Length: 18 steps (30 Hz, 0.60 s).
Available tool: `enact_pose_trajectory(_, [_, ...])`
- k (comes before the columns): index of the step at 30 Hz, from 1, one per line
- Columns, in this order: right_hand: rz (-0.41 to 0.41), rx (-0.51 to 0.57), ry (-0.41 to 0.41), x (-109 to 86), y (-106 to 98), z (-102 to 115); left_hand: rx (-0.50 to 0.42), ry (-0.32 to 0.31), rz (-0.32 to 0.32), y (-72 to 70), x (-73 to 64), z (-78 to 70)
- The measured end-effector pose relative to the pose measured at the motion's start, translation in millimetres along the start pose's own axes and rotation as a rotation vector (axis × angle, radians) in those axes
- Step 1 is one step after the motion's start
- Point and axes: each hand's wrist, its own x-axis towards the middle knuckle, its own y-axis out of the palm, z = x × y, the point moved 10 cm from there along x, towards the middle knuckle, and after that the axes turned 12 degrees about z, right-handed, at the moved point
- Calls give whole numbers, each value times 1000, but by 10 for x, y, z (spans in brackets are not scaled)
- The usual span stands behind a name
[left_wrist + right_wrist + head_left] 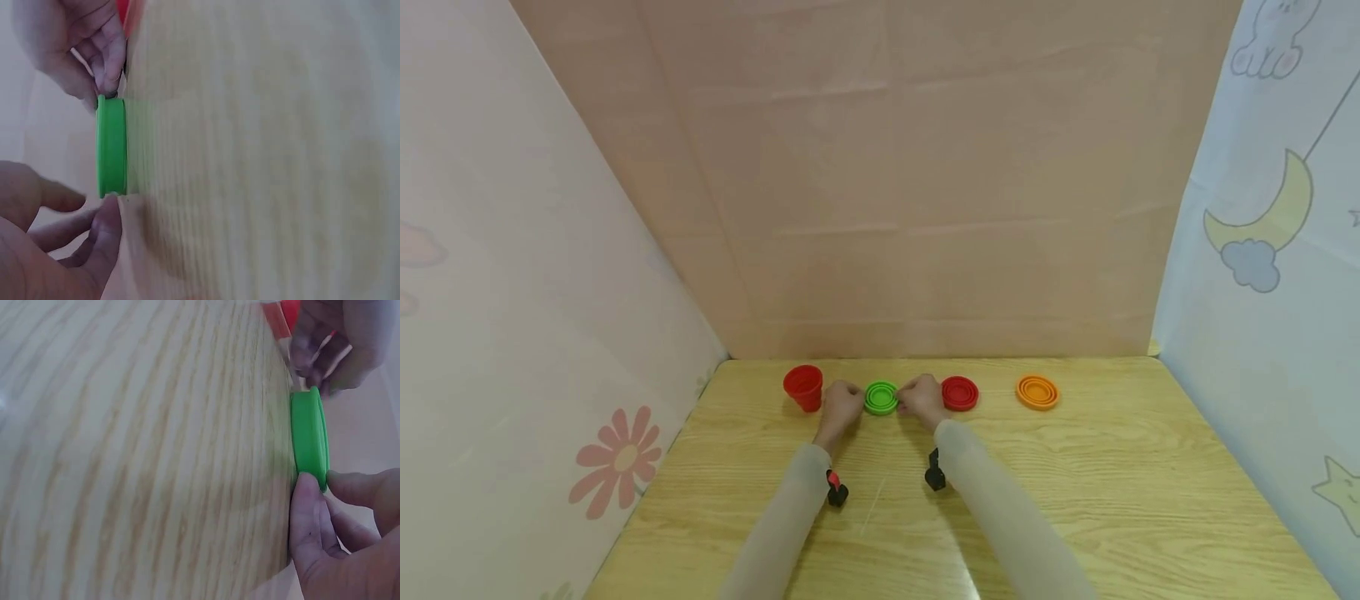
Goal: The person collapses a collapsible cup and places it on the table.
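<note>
A green collapsible cup [881, 398], folded flat into rings, lies on the table between both hands. My right hand [922, 401] pinches its right edge; the right wrist view shows the thumb [350, 487] at the rim and a fingertip [306, 494] against the side wall. At the opposite edge is my left hand [842, 406]. Its fingertips [109, 215] touch the side of the cup low by the table, while its thumb [62, 196] stands apart from the rim. Seen edge-on in both wrist views, the green cup is a short disc with a lip.
A red cup [803, 387], expanded to full height, stands left of my left hand. Just right of my right hand lies a flattened red cup [960, 393], and farther right a flattened orange one [1037, 392]. Behind the wooden table [1120, 483] rises a draped backdrop [895, 183].
</note>
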Motion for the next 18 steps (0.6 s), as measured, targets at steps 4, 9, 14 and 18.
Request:
enact_pose_trajectory(4, [-46,-103,-39,-62,-33,114,11,58,-48,-62,-161,-107])
enact_pose_trajectory(9, [-125,-246,-119,-142,-64,350,-46,112,2,-82,-336,-186])
enact_pose_trajectory(14, [-102,-301,-198,-159,91,547,-301,55,223,-24,-478,-57])
enact_pose_trajectory(18, [-74,-341,-244,-160,238,680,-250,59,366,-107,-588,55])
